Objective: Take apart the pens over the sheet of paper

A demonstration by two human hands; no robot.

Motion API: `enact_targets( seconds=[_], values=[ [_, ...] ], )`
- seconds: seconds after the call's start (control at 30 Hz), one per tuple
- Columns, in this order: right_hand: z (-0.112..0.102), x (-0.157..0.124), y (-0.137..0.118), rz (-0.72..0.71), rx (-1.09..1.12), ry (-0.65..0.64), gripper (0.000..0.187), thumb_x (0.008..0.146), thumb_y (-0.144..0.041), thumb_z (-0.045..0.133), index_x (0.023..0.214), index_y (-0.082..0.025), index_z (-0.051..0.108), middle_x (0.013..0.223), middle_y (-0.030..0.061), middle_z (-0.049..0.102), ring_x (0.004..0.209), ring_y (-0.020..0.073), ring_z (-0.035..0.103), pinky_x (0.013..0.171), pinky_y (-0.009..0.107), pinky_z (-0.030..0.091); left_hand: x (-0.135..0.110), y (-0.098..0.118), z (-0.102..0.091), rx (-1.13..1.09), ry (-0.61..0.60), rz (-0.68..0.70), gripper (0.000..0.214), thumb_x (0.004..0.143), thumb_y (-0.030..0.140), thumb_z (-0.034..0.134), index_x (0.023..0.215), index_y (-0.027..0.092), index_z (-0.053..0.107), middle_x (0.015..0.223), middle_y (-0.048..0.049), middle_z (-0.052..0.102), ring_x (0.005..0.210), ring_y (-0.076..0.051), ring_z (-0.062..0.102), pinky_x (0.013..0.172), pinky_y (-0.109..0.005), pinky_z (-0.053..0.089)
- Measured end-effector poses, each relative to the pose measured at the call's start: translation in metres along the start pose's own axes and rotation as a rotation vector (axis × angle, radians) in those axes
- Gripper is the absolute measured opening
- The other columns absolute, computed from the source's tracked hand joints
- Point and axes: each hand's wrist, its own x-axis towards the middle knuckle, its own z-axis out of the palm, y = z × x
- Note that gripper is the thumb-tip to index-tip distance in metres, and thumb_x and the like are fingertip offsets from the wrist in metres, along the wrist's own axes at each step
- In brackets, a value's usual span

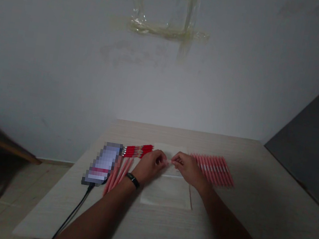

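Both hands meet over a pale, thin sheet laid on the wooden-topped table, and the work looks to be partway through, probably past the middle. The left hand, with a dark wristband behind it, has its thumb and fingers drawn together on one side of a small pinkish piece; the right hand pinches at the piece's other side, fingertips nearly touching those of the left. The piece is too small and blurred to tell whether it is one part or two being joined. What seems done lies just beyond the right hand: a close, even row of slim pink pens, all slanted alike, their middles showing paler bands. What seems left lies on the other side: a few pink pen barrels near the left forearm, and above them short red parts with silvery ends beside more deep-red parts, partly behind the left hand. By that reckoning the row on the right outnumbers the loose barrels, though the forearm may hide some. A smartphone with a cable rests beside the barrels; a thin reddish strip runs along the sheet's right edge.
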Motion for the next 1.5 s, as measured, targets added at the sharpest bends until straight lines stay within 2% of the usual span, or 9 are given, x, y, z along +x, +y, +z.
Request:
enact_targets(
  seconds=[0.23, 0.3, 0.43, 0.67, 0.83, 1.03, 1.2, 1.37, 1.5],
  values=[
    [-0.01, 0.002, 0.01, -0.023, -0.084, 0.121, 0.009, 0.09, -0.025, 0.065, 0.09, -0.018, 0.069, 0.081, 0.0037, 0.072, 0.074, 0.0163, 0.067, 0.067, 0.026, 0.049, -0.002, -0.012, -0.002, 0.122, -0.048, -0.111, 0.02, 0.081, 0.025, 0.067, 0.099, 0.017, 0.069, 0.084, -0.0057, 0.07, 0.072, -0.017, 0.062, 0.063, -0.026, 0.042],
    [-0.01, 0.002, 0.009, -0.034, -0.108, 0.133, 0.008, 0.09, -0.025, 0.066, 0.089, -0.018, 0.069, 0.081, 0.0036, 0.072, 0.075, 0.0164, 0.067, 0.067, 0.026, 0.049, -0.003, -0.012, 0.0, 0.113, -0.053, -0.098, 0.02, 0.082, 0.028, 0.066, 0.098, 0.017, 0.07, 0.084, -0.0064, 0.071, 0.072, -0.018, 0.063, 0.063, -0.026, 0.043],
    [-0.011, 0.003, 0.009, -0.057, -0.164, 0.117, 0.005, 0.09, -0.022, 0.066, 0.09, -0.018, 0.069, 0.082, 0.0031, 0.071, 0.075, 0.0158, 0.066, 0.068, 0.026, 0.048, -0.003, -0.01, 0.003, 0.065, -0.061, -0.07, 0.027, 0.086, 0.039, 0.064, 0.1, 0.016, 0.07, 0.08, -0.0072, 0.07, 0.069, -0.018, 0.062, 0.06, -0.026, 0.041],
    [-0.016, 0.004, 0.018, -0.087, -0.236, 0.137, 0.003, 0.09, -0.019, 0.065, 0.093, -0.019, 0.067, 0.088, 0.003, 0.069, 0.082, 0.0164, 0.065, 0.074, 0.028, 0.048, 0.001, -0.01, 0.002, 0.01, 0.0, -0.054, 0.026, 0.08, 0.017, 0.067, 0.105, 0.016, 0.07, 0.084, -0.0052, 0.07, 0.073, -0.017, 0.061, 0.066, -0.026, 0.044],
    [-0.017, 0.003, 0.013, -0.12, -0.256, 0.119, 0.004, 0.092, -0.02, 0.064, 0.093, -0.019, 0.067, 0.089, 0.003, 0.069, 0.081, 0.0158, 0.064, 0.073, 0.027, 0.047, 0.001, -0.008, 0.001, 0.028, -0.022, 0.011, 0.024, 0.084, 0.017, 0.063, 0.105, 0.017, 0.073, 0.091, -0.0065, 0.07, 0.077, -0.017, 0.06, 0.069, -0.026, 0.044],
    [-0.01, 0.001, 0.003, -0.146, -0.199, 0.008, 0.015, 0.092, -0.017, 0.06, 0.103, -0.02, 0.069, 0.097, 0.0044, 0.072, 0.086, 0.0164, 0.067, 0.074, 0.027, 0.049, 0.001, -0.002, -0.002, -0.023, -0.066, 0.033, 0.023, 0.084, 0.017, 0.062, 0.104, 0.017, 0.073, 0.096, -0.008, 0.071, 0.083, -0.018, 0.061, 0.071, -0.027, 0.045],
    [-0.021, 0.0, 0.003, -0.089, -0.209, 0.068, 0.018, 0.093, -0.023, 0.06, 0.108, -0.021, 0.07, 0.096, 0.0045, 0.073, 0.083, 0.0168, 0.067, 0.074, 0.028, 0.05, 0.002, 0.004, -0.006, -0.135, -0.022, 0.005, 0.023, 0.085, 0.02, 0.062, 0.107, 0.017, 0.069, 0.095, -0.0059, 0.072, 0.078, -0.016, 0.062, 0.068, -0.025, 0.044],
    [-0.034, -0.004, 0.008, -0.107, -0.339, -0.189, 0.005, 0.085, -0.022, 0.068, 0.087, -0.02, 0.072, 0.081, 0.0021, 0.07, 0.071, 0.0157, 0.063, 0.064, 0.025, 0.044, 0.003, 0.008, -0.009, -0.221, 0.059, -0.027, 0.025, 0.083, 0.025, 0.065, 0.107, 0.017, 0.064, 0.089, -0.0045, 0.071, 0.078, -0.016, 0.063, 0.065, -0.024, 0.044],
    [-0.033, -0.008, 0.009, -0.135, -0.427, -0.307, 0.005, 0.078, -0.017, 0.073, 0.08, -0.02, 0.07, 0.079, 0.0006, 0.068, 0.071, 0.0149, 0.061, 0.063, 0.024, 0.04, 0.003, 0.005, -0.009, -0.229, 0.054, -0.025, 0.024, 0.088, 0.03, 0.06, 0.107, 0.016, 0.065, 0.089, -0.0059, 0.071, 0.079, -0.017, 0.064, 0.067, -0.025, 0.045]
  ],
)
